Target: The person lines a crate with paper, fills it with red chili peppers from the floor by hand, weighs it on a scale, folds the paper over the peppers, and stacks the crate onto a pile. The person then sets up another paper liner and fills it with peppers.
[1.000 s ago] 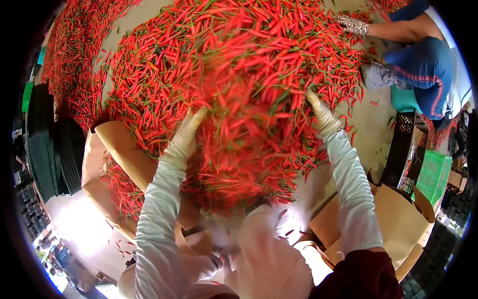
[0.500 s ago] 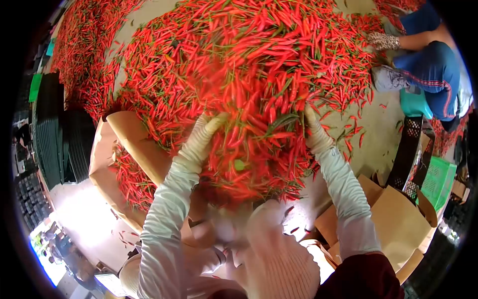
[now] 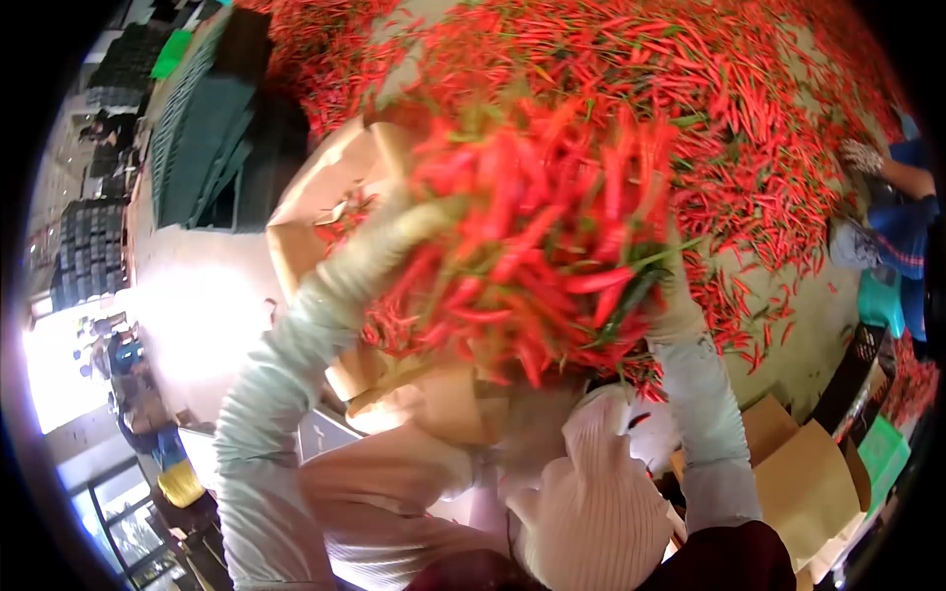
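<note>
A big armful of red chili peppers (image 3: 537, 241) with green stems is raised between my two gloved hands, blurred by motion. My left hand (image 3: 426, 223) presses the bunch from its left side, fingers curved round it. On the other side my right hand (image 3: 680, 300) supports it, mostly hidden behind the peppers and a dark green one. Below and left of the bunch stands an open cardboard box (image 3: 305, 202) with chilies inside; my left forearm crosses over it. Behind the bunch spreads a large pile of chilies (image 3: 749, 108) on the floor.
Dark green plastic crates (image 3: 202, 138) stand at the left. Another open cardboard box (image 3: 803, 483) is at lower right, near a bright green crate (image 3: 882, 453). A person's gloved hand (image 3: 862, 156) reaches into the pile at far right, beside a teal stool (image 3: 880, 298).
Both hands have lifted the bunch of chilies off the pile, closer to me and partly over the left cardboard box. My view has turned to the left.
</note>
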The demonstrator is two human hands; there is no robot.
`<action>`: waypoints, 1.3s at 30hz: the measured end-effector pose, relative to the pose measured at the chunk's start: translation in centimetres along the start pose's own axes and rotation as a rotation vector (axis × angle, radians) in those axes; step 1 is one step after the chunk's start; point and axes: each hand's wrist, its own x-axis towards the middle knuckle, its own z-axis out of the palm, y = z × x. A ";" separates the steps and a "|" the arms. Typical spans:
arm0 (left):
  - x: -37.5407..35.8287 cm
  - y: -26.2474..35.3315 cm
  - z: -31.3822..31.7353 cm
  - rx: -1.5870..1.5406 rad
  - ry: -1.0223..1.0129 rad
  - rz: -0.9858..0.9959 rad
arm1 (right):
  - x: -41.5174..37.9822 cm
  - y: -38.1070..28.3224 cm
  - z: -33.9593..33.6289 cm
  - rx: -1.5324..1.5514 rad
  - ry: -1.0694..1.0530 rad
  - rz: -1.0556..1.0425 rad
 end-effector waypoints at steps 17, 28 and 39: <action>-1.5 -13.2 -18.4 1.296 0.705 -0.552 | 6.5 11.4 7.0 -0.876 -0.184 -0.002; -4.5 -7.4 0.3 1.494 -0.057 -0.600 | -11.2 -3.7 -25.7 -1.675 0.989 -0.199; 5.0 -21.2 5.5 0.439 0.510 -0.780 | -11.7 2.8 -27.5 -0.013 0.521 0.254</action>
